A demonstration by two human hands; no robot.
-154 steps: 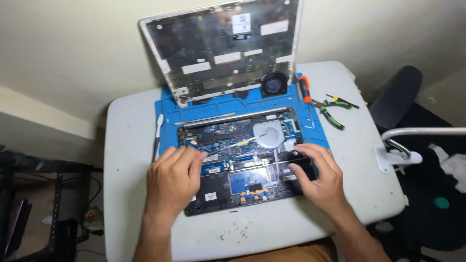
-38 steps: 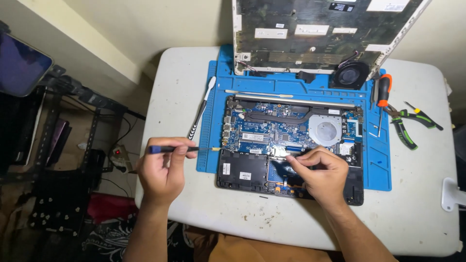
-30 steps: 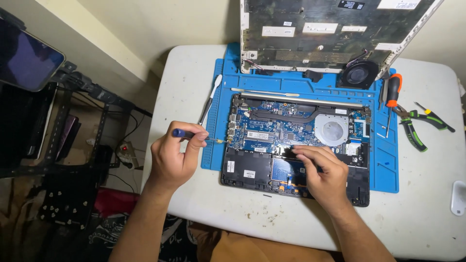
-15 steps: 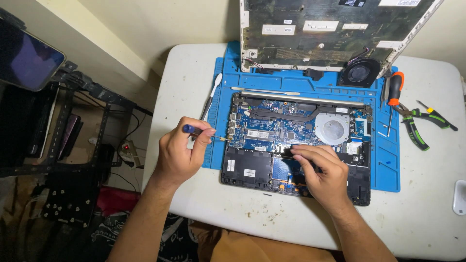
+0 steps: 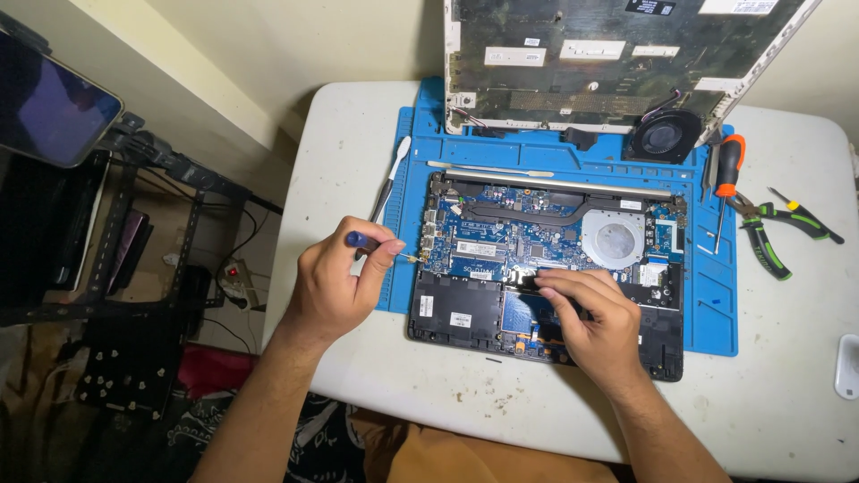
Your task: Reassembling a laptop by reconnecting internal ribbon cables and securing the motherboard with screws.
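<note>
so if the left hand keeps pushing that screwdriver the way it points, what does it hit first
Probably the left edge of the laptop board. The left hand aims the screwdriver rightward, its tip just short of that edge; height above it is unclear.

I see a white counter (image 5: 358, 134) carrying a blue work mat (image 5: 716, 304), green-handled pliers (image 5: 769, 237) and a white object (image 5: 846, 365) at its edge.

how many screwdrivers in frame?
2 clear. A blue-handled one in the left hand, tip at the laptop's left edge; an orange-handled one on the mat at right. Others may be hidden.
</note>
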